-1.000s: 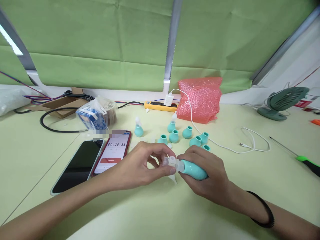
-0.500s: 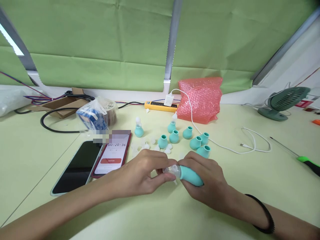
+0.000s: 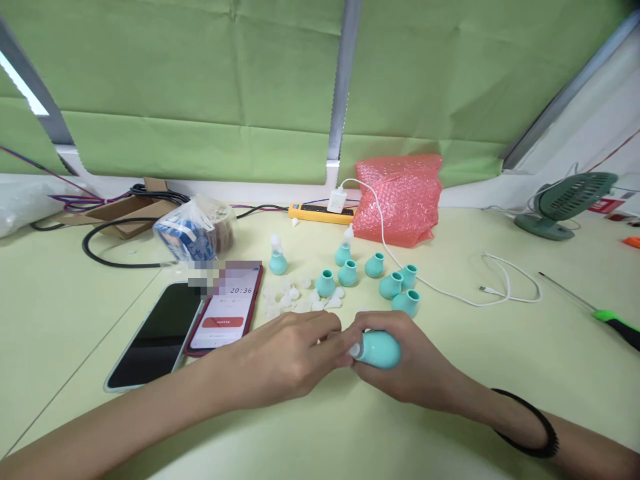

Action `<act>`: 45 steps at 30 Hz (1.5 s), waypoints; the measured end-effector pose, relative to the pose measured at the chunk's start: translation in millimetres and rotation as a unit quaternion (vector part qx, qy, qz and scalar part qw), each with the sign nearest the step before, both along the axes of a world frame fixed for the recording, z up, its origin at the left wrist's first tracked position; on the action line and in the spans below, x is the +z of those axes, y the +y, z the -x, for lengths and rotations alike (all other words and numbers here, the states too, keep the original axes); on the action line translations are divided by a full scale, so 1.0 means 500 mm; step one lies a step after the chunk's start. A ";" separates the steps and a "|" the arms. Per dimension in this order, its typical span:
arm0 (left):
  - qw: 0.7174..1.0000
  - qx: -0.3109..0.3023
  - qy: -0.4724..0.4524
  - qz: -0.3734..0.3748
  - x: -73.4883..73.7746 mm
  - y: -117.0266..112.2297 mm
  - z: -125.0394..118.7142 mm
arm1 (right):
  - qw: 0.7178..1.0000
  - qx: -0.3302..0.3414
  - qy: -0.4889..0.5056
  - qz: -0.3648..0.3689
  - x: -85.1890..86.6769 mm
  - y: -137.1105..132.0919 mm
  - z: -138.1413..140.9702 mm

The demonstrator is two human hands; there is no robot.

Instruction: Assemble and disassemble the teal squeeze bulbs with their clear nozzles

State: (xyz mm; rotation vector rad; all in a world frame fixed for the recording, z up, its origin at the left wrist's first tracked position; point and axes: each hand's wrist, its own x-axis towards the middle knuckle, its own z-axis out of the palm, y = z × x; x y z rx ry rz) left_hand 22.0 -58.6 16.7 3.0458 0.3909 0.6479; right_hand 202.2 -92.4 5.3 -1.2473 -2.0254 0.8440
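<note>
My right hand [image 3: 413,363] is closed round a teal squeeze bulb [image 3: 383,349], which lies on its side with its neck to the left. At that neck a clear plastic nozzle [image 3: 355,350] shows in part. The fingers of my left hand [image 3: 295,353] pinch this nozzle and hide most of it. Behind my hands stand several more teal bulbs [image 3: 349,274] with open necks. One bulb [image 3: 278,263] farther left carries a clear and white tip. Small translucent white pieces [image 3: 287,299] lie scattered beyond my left hand.
Two phones [image 3: 155,340] lie left, one showing a timer. A yellow power strip [image 3: 320,213], a red bubble-wrap package [image 3: 400,200] and a bagged tape roll [image 3: 195,230] sit at the back. A white cable [image 3: 450,297], a screwdriver [image 3: 595,312] and a green fan [image 3: 560,203] are right.
My left hand has turned over and closed further round the nozzle, covering most of it. The bulb has rotated in my right hand, so more of its round body shows.
</note>
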 end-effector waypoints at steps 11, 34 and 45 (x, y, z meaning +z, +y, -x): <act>0.986 0.002 -0.163 -0.042 -0.018 0.009 -0.007 | 0.994 0.013 0.010 0.106 0.037 0.014 -0.024; 0.996 0.070 -0.049 0.029 -0.045 0.024 -0.029 | 0.995 -0.027 0.060 -0.070 0.041 0.005 -0.024; 0.730 0.027 -0.353 0.585 0.015 0.020 -0.005 | 0.990 -0.027 -0.019 -0.138 0.029 -0.002 -0.021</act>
